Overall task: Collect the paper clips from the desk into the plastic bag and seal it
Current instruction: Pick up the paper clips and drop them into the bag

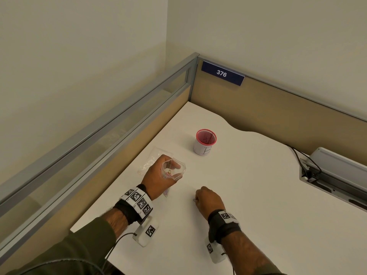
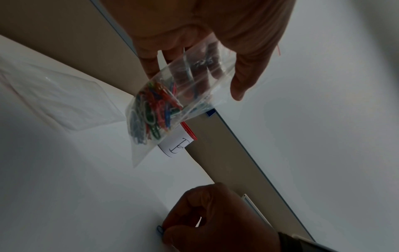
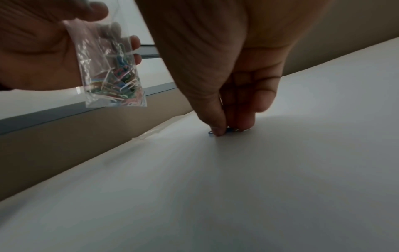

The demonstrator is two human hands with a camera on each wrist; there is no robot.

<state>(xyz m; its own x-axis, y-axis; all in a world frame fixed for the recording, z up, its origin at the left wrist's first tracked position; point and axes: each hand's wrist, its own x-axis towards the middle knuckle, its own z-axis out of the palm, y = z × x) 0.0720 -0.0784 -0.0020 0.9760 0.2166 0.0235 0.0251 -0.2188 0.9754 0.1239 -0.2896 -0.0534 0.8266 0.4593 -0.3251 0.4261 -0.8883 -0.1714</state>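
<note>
My left hand (image 1: 171,172) holds a small clear plastic bag (image 1: 180,171) above the white desk (image 1: 248,195), fingers curled round its upper part, mouth upward. Several coloured paper clips (image 2: 151,116) lie bunched in the bag's (image 2: 179,95) lower end. To the right, my right hand (image 1: 198,199) is down on the desk, thumb and fingers pinching a blue paper clip (image 1: 194,200) that still touches the surface. The right wrist view shows the pinching fingertips (image 3: 218,132) over the clip (image 3: 211,132), with the bag (image 3: 112,76) hanging to the left.
A second, empty plastic bag (image 1: 153,158) lies flat on the desk behind my left hand. A red-rimmed cup (image 1: 205,142) labelled B stands further back. Partition walls (image 1: 278,108) close off the left and far sides. A grey cable box (image 1: 335,171) with cords sits at the right.
</note>
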